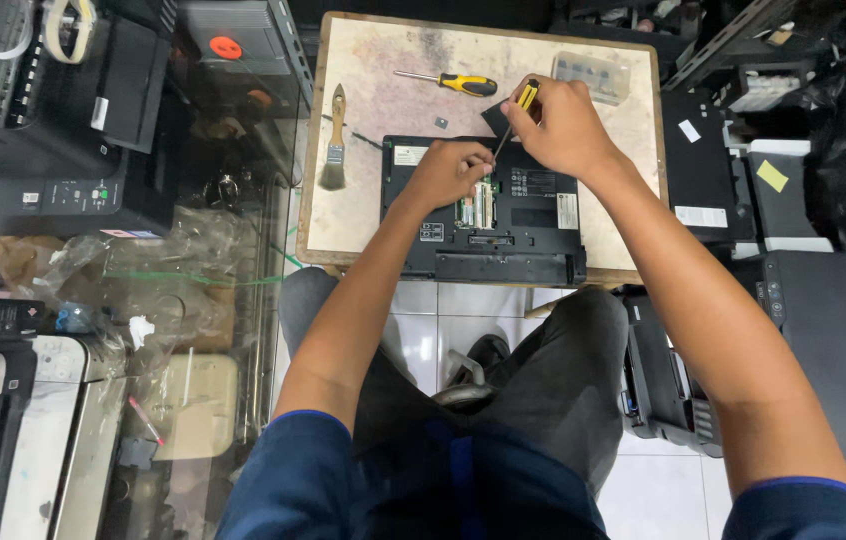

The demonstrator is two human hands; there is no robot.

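We have the laptop (488,215) upturned on the table (363,215), overhanging its near edge. Our right hand (563,125) grips a screwdriver (515,115); our left hand (453,170) is curled at its tip. A slip could gouge the exposed memory (478,207), or the screw could roll off.

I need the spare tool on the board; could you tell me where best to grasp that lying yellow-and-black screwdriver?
Grip the spare screwdriver by its thick yellow-and-black handle at its right end, coming from above. It lies flat, and the thin shaft points left.
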